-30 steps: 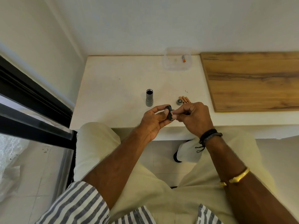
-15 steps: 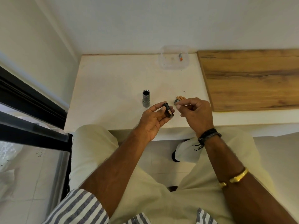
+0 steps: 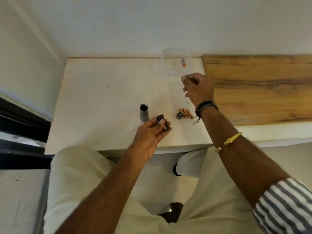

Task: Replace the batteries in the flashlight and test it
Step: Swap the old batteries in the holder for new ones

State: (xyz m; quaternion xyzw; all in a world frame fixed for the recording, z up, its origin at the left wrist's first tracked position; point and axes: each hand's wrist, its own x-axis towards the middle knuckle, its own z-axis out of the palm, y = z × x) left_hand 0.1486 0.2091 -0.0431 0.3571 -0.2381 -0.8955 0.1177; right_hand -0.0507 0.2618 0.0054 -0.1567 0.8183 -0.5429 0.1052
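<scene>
On the white tabletop (image 3: 101, 92) the grey metal flashlight (image 3: 144, 112) stands upright, open-topped, beside copper batteries (image 3: 186, 113). Left hand (image 3: 152, 132) grips a black battery holder (image 3: 163, 122); right hand (image 3: 197, 88) is pinched shut near a clear tub (image 3: 175, 65), what it holds unclear.

On the table (image 3: 104, 92), the flashlight body (image 3: 144, 113) stands left of the cap (image 3: 179, 115) and batteries (image 3: 186, 113). Behind them, a tray (image 3: 175, 65) holds what looks like one battery (image 3: 183, 62).
</scene>
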